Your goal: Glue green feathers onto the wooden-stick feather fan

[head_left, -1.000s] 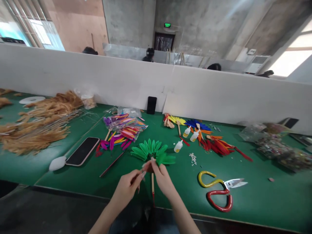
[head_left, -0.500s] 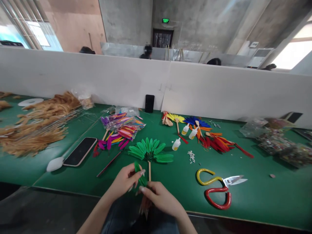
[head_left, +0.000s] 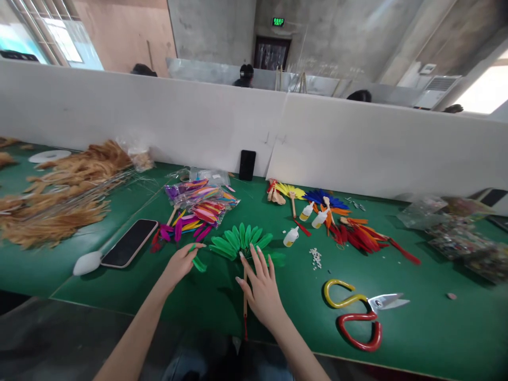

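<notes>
A fan of green feathers lies spread on the green table, its wooden handle pointing toward me with a red tassel at the end. My right hand is over the handle and the base of the fan, fingers spread, fingertips at the lower feathers. Left of the fan, my left hand pinches a loose green feather just above the table. Three small white glue bottles stand or lean behind and to the right, near a pile of small white beads.
Scissors with yellow and red handles lie at the right. A phone is at the left, near brown fibre bundles. Bagged colourful feathers, yellow and blue fans and a white partition are behind.
My hands have moved apart. The left went left and up with a green feather; the right went up and right, opened over the fan. The view has shifted slightly.
</notes>
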Motion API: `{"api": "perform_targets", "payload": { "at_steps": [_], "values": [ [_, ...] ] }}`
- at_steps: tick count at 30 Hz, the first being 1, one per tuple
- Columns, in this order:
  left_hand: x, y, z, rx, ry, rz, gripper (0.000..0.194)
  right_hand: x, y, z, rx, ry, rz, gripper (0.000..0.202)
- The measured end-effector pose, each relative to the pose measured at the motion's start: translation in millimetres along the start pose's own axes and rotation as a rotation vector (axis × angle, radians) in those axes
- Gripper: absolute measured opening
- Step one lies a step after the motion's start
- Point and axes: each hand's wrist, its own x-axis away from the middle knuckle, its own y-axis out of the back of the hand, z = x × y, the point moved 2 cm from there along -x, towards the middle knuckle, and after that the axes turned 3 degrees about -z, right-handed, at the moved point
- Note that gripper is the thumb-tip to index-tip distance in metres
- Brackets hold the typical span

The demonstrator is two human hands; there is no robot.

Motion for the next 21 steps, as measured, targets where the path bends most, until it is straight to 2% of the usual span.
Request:
{"api": "perform_targets", "payload": {
  "at_steps": [4,9,15,21],
  "values": [
    [-16,-7.9,-1,-0.088,-0.033,0.047,0.057,0,-8,-5,0.042,0.027,0.021,0.051],
    [-28,-16.7,6,-0.131,-0.073,0.069,0.044,1,-13,-9,0.037,0.028,0.014,0.05],
    [-36,-22.4,18,-0.182,-0.106,0.065,0.034,-1,-13,-9,0.059,0.052,0.007,0.05],
    [-37,-24.3,14,-0.238,-0.143,0.059,0.035,-1,-13,-10,0.079,0.07,0.028,0.052]
  ]
}}
